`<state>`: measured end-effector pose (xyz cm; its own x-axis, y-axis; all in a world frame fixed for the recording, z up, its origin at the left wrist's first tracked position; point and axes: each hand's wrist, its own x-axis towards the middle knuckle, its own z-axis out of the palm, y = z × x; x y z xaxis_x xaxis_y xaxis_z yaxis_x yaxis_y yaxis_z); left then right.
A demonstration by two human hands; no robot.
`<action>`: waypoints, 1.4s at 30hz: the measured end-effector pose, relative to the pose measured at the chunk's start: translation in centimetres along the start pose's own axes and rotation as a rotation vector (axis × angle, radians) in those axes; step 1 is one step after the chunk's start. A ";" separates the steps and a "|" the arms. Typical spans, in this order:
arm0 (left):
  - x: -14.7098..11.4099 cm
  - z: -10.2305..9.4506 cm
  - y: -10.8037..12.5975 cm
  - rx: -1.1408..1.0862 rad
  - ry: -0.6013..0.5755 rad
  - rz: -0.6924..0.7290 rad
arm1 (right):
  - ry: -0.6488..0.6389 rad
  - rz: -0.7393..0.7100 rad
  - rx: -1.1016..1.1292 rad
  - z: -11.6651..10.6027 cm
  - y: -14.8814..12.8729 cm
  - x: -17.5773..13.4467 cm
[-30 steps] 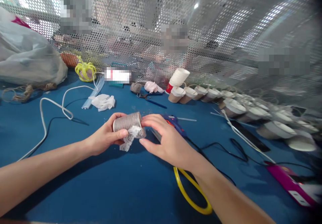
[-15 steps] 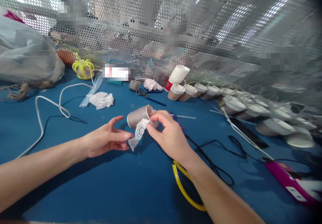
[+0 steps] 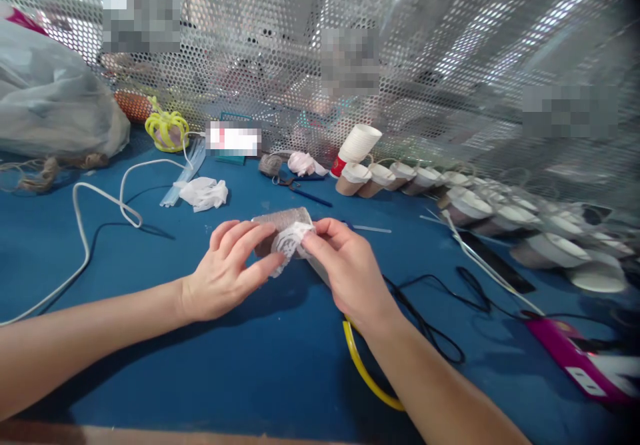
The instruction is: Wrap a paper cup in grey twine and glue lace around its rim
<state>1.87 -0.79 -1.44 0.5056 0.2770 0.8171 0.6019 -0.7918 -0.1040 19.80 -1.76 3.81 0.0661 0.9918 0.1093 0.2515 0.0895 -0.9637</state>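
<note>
A paper cup (image 3: 285,218) wrapped in grey-brown cord lies on its side between my hands, above the blue table. White lace ribbon (image 3: 289,240) hangs across its near side from the rim end. My right hand (image 3: 345,258) grips the rim end, with thumb and fingers closed on the cup and the lace. From the left, my left hand (image 3: 237,262) has its fingers over the cup's base end and its thumb by the loose end of the lace. The fingers hide part of the cup. Behind my right hand, a blue tool with a clear glue stick (image 3: 373,229) is mostly hidden.
Rows of wrapped cups (image 3: 465,205) stand at the right, beside a stack of white cups (image 3: 361,142). A magenta power strip (image 3: 565,352), black cable and yellow loop (image 3: 367,372) lie nearer. At left are crumpled lace (image 3: 204,194), a white cord (image 3: 83,232) and a plastic bag (image 3: 55,92).
My left hand has moved up and right from beside the lace onto the cup, its fingers now over it. The lace lies closer against the cup. My right hand keeps its grip.
</note>
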 end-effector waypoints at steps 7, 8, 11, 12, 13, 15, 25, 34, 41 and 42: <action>0.0 0.5 -0.5 0.041 0.083 0.071 | -0.007 0.116 0.274 0.3 -0.9 -0.2; 0.0 0.4 -0.6 0.032 0.096 0.075 | -0.015 0.106 0.249 0.3 -0.8 -0.3; 0.1 0.1 -0.5 -0.010 0.115 0.101 | -0.054 0.064 0.159 0.3 -0.6 -0.6; 0.2 0.0 -0.5 -0.028 0.115 0.107 | -0.070 0.051 0.133 0.2 -0.5 -0.7; 0.2 -0.1 -0.5 -0.046 0.114 0.112 | -0.082 0.038 0.110 0.2 -0.4 -0.7; 0.4 -0.4 -0.5 -0.090 0.108 0.122 | -0.096 0.021 0.064 0.1 -0.2 -0.7; 0.9 -1.8 -1.6 -0.256 -0.005 0.139 | -0.077 0.051 0.019 0.1 -0.1 -0.2; 0.0 0.3 -1.8 -0.104 0.032 0.111 | -0.103 0.266 0.412 0.1 -1.5 0.1; 0.6 -1.1 -1.0 -0.203 0.066 0.106 | -0.147 0.078 0.083 0.4 -0.9 -0.6; 0.8 -1.5 -0.9 -0.246 0.067 0.081 | -0.161 0.021 -0.021 0.4 -0.8 -0.7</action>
<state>0.78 -0.67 0.11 0.4992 0.1769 0.8482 0.3884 -0.9208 -0.0365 19.18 -2.52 4.46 -0.0842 0.9953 0.0472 0.2715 0.0685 -0.9600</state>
